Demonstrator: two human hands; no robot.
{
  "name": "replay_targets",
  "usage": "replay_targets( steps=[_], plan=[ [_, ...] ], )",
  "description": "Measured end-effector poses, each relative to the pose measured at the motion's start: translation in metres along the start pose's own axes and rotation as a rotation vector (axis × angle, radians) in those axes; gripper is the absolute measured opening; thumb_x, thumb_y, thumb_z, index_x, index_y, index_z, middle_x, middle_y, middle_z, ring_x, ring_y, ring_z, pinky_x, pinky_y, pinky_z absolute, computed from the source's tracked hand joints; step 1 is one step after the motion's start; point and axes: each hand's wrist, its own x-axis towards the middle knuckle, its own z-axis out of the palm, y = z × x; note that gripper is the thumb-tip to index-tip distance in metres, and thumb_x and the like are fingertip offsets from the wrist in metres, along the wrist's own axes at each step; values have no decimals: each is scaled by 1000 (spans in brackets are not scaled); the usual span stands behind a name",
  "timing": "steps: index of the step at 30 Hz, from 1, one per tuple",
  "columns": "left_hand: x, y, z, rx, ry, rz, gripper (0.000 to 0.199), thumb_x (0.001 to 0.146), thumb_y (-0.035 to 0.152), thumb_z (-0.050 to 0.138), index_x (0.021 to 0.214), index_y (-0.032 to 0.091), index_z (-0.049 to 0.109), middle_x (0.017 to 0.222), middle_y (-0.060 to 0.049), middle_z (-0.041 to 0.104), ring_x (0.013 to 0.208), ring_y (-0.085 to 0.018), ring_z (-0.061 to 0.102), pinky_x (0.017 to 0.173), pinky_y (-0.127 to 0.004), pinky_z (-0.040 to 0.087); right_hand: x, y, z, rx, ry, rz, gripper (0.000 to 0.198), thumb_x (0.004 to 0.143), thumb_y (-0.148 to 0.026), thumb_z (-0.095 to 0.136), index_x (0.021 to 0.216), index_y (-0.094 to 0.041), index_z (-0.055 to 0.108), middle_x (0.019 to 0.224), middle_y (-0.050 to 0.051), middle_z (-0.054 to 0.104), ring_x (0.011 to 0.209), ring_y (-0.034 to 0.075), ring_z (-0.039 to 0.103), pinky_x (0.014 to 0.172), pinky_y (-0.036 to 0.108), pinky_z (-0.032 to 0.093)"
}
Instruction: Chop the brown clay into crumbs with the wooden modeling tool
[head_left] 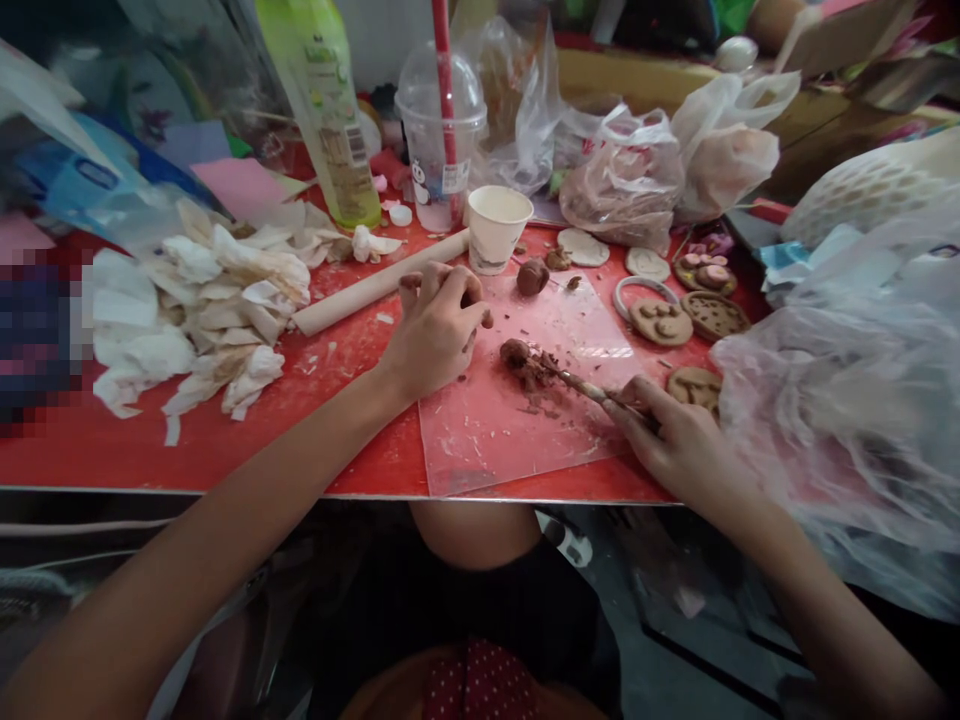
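Right hand (686, 445): held a slim tool (586, 386), its tip among brown crumbs (538, 380) on a clear sheet (487, 445). Left hand (439, 325): was curled nearby, its grip hard to make out.

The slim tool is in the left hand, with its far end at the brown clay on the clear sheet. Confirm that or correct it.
The hand is wrong: the head view shows the slim tool in the right hand. Its far end is at the brown clay on the clear sheet, as you said.
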Motion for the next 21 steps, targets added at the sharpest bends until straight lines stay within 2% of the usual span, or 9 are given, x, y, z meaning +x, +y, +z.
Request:
replay_targets(
  steps=[5,8,10,12,14,16,19,21],
  plan=[
    [0,0,2,-1,21,-3,18,85,8,49,82,17,64,105,-9,59,112,-32,46,96,-55,37,-2,-8,-4,-281,-14,-95,24,90,-35,43,84,-19,59,54,4,62,41,16,53,43,24,22],
    [0,-1,2,-2,19,6,19,85,9,48,84,18,65,105,-9,59,111,-31,46,96,-56,37,-5,-15,-6,-469,-7,-213,25,86,-27,45,99,-19,65,52,4,63,35,15,45,41,27,11],
    [0,-1,2,18,19,21,19,85,9,48,85,19,66,105,-9,59,111,-30,46,95,-56,38,-6,-16,-6,-478,-26,-257,32,83,-23,46,110,-22,64,55,3,64,34,14,41,42,28,8],
    [0,-1,2,39,19,36,20,85,9,48,84,19,65,105,-9,59,111,-30,46,94,-55,40,-2,-14,-7,-345,-68,-208,27,84,-24,45,105,-21,63,54,2,62,36,13,41,42,27,12],
    [0,0,2,53,21,46,20,85,8,48,83,19,64,105,-9,59,110,-30,47,93,-55,40,7,-8,-9,-94,-131,-86,19,89,-33,43,89,-21,58,51,-1,55,40,12,44,42,25,20],
    [0,0,1,61,25,48,18,85,8,49,82,18,64,106,-8,59,110,-30,47,92,-54,40,17,-2,-14,177,-217,39,25,91,-43,44,79,-22,48,51,-4,47,44,10,43,44,23,28],
    [0,0,0,82,19,50,16,86,9,50,80,18,63,105,-8,60,108,-30,47,89,-53,40,26,3,-21,468,-349,166,34,89,-52,48,74,-23,41,53,-7,39,43,8,34,42,22,27],
    [0,0,0,93,10,57,17,86,9,50,80,18,62,105,-8,60,106,-30,48,87,-52,40,25,2,-23,526,-353,198,34,89,-51,48,72,-23,41,53,-8,38,43,7,32,42,22,26]
  ],
)
